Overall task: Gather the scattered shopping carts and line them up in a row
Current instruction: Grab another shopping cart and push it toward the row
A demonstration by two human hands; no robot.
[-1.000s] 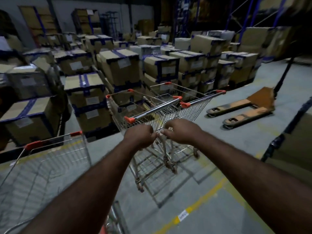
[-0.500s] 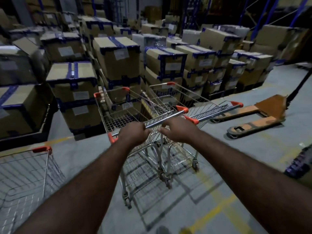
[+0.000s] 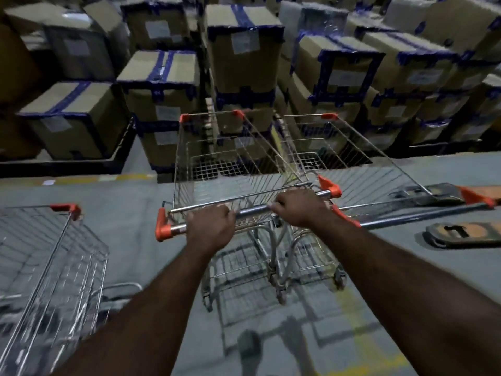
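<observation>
Stacked boxes are blocking ahead; second cart is sitting just beside on right, pallet jack beyond. Left hand, right hand: fingers are wrapping middle cart handle.

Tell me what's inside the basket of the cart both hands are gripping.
Only bare wire shows in the basket; no goods are visible. The left hand and right hand, gripping the handle, cover its near edge.
</observation>
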